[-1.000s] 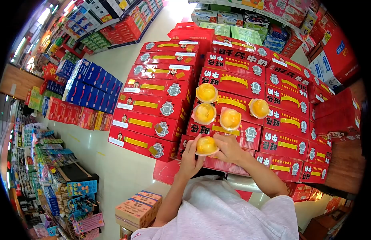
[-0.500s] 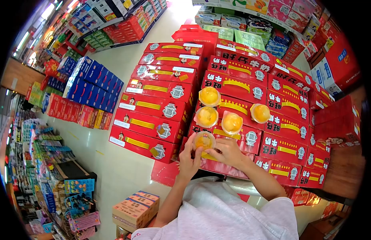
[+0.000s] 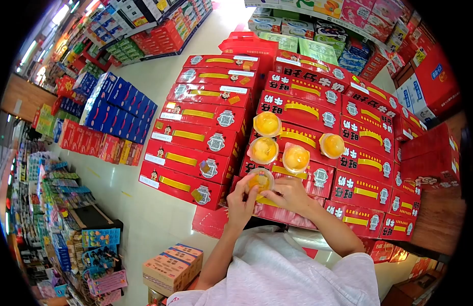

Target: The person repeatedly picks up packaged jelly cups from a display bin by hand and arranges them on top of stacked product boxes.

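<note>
Between both hands is a clear round cup (image 3: 260, 179) with yellow contents, tilted so that its rim faces up. My left hand (image 3: 240, 200) grips its left side, thumb at the front. My right hand (image 3: 291, 195) is closed at the cup's lower right edge. Just beyond, four similar yellow cups rest on the red boxes: one at the upper left (image 3: 267, 124), one below it (image 3: 263, 150), one in the middle (image 3: 296, 157) and one at the right (image 3: 332, 145).
Red boxes with yellow handles (image 3: 188, 134) extend left and right of the hands. Blue boxes (image 3: 117, 108) stand farther left. A cardboard carton (image 3: 167, 268) sits low at the left. Stocked shelves (image 3: 343, 18) line the back.
The held cup has been tipped from yellow dome upward to rim upward, and the fingers have shifted round it. The four other cups stay in place on the boxes.
</note>
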Demonstrator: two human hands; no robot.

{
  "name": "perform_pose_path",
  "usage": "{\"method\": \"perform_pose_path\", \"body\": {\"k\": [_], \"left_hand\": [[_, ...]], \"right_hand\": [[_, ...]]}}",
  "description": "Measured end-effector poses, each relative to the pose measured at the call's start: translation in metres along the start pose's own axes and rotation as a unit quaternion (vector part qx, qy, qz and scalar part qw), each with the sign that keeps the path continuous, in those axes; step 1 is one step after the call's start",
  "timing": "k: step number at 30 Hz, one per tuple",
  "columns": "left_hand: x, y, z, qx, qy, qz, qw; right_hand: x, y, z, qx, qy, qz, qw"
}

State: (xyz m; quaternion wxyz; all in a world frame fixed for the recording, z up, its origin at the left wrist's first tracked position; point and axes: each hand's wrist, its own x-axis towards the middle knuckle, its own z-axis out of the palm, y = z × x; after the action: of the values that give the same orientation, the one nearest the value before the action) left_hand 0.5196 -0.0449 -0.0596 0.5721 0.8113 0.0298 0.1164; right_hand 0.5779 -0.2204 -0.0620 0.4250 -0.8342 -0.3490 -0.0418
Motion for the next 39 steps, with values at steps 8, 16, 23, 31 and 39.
{"method": "perform_pose_path", "body": {"k": [8, 16, 23, 31, 39], "left_hand": [[0.002, 0.004, 0.000, 0.006, -0.003, -0.013, 1.000], [0.002, 0.001, -0.003, 0.003, -0.033, -0.010, 0.999], [-0.001, 0.001, -0.003, -0.064, -0.033, -0.041, 0.997], [-0.003, -0.005, -0.003, -0.051, -0.024, -0.003, 0.998], [-0.004, -0.007, -0.002, -0.031, -0.021, 0.023, 0.999]], "right_hand": [[0.001, -0.002, -0.002, 0.005, -0.011, 0.019, 1.000], [0.002, -0.003, -0.004, 0.006, -0.008, 0.022, 1.000], [0.003, -0.003, -0.005, 0.010, -0.010, 0.035, 0.999], [0.004, -0.006, -0.008, 0.014, -0.019, 0.026, 0.999], [0.003, -0.004, -0.008, 0.020, -0.023, 0.036, 0.999]]}}
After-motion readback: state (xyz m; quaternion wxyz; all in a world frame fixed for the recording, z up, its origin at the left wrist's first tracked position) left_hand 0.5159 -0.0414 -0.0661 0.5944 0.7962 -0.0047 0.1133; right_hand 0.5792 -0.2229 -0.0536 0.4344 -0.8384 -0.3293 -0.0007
